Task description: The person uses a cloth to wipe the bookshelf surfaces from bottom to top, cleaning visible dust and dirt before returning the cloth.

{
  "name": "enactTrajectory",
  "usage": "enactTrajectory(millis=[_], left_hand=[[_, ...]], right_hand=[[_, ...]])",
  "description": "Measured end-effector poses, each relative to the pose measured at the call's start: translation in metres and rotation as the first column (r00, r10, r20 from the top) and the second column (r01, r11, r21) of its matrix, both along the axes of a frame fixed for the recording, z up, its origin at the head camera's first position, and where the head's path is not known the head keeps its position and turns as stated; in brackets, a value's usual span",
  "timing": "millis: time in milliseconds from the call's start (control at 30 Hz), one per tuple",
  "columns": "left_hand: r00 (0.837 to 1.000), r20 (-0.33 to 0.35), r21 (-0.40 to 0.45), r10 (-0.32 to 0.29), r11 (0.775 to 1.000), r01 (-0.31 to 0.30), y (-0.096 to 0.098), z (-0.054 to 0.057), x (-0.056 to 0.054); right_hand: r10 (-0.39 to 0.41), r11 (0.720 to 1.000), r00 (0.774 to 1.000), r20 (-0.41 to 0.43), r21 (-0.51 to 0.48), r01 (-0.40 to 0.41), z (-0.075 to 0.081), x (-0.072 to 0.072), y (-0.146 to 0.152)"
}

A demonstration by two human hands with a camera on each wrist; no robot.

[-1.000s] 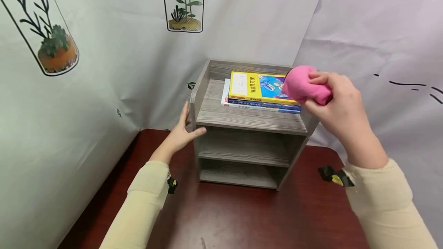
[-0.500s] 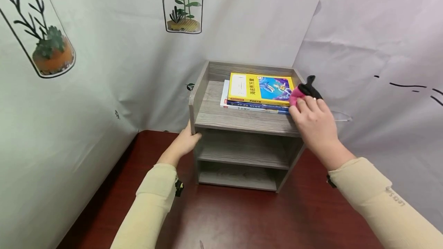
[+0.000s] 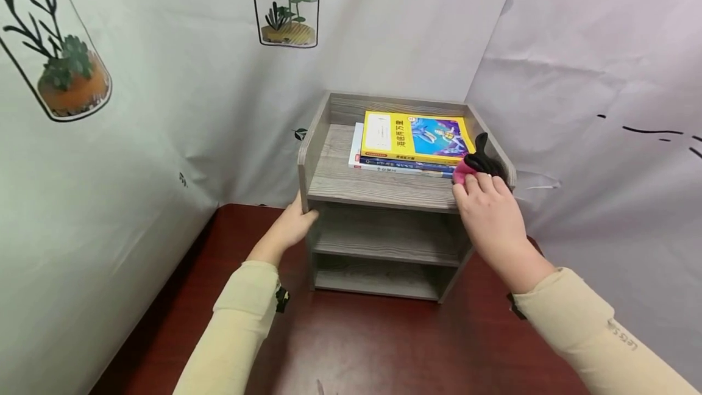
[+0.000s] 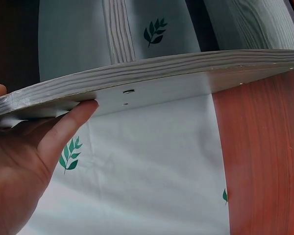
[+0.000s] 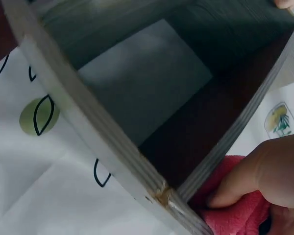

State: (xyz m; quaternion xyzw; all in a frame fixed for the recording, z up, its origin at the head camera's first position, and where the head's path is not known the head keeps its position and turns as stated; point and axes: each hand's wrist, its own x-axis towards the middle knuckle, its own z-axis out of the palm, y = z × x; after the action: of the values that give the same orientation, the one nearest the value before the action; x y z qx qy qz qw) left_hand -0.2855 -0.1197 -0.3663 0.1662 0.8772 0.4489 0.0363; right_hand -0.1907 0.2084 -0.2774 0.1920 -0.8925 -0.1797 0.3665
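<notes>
Change at right side: Right hand point(image 3: 490, 215) is down at the right end of the shelf point(image 3: 384, 189), lower and nearer the front than half a second ago; one second ago it is up in the air beside the books.
Change at left side: Left hand point(image 3: 290, 224) is against the left side panel (one second ago its fingers are spread at that panel's edge).
Cloth position: Pink-and-black cloth point(image 3: 478, 162) lies under the right hand, at the front right corner of the shelf top. Right wrist view shows it against a board edge.
Right grip: Closed on the cloth, fingers bunching it; no wide gap shows.
Left grip: Narrow, holding the side panel with the thumb at the front edge and fingers along the outer face (fingertips partly hidden).
Books: Yellow book point(image 3: 414, 136) lies flat on top of a blue book point(image 3: 403, 166) and a white book point(image 3: 358, 145), just beside the cloth. Contact between cloth and books cannot be told.
Support: Shelf stands upright on the red table point(image 3: 378, 334), below a printed wall point(image 3: 406, 35).
Meaning for the work: Cloth appears to bear on the right panel and its edge, while the left hand probably steadies the shelf.
</notes>
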Motion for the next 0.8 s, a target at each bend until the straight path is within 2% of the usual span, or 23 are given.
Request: enactTrajectory(millis=[100,300,500,800], left_hand=[[1.000,-0.008,0.008,-0.007,1.000,0.007,0.0010,0.0012,-0.0001],[1.000,0.016,0.006,0.008,1.000,-0.009,0.0009,0.0036,0.0040],[0.999,0.031,0.006,0.017,1.000,-0.018,0.0007,0.0039,0.0061],[1.000,0.014,0.010,0.014,1.000,-0.014,0.0004,0.0036,0.0054]], right_hand=[[-0.025,0.999,0.999,0.042,-0.040,0.026,-0.0020,0.0030,-0.0011],[0.008,0.987,0.996,0.092,-0.158,0.007,-0.0011,0.0057,-0.0030],[0.056,0.973,0.996,0.064,-0.229,-0.040,-0.0031,0.0042,-0.0028],[0.066,0.959,0.998,0.006,-0.276,-0.062,-0.0084,0.0021,-0.0044]])
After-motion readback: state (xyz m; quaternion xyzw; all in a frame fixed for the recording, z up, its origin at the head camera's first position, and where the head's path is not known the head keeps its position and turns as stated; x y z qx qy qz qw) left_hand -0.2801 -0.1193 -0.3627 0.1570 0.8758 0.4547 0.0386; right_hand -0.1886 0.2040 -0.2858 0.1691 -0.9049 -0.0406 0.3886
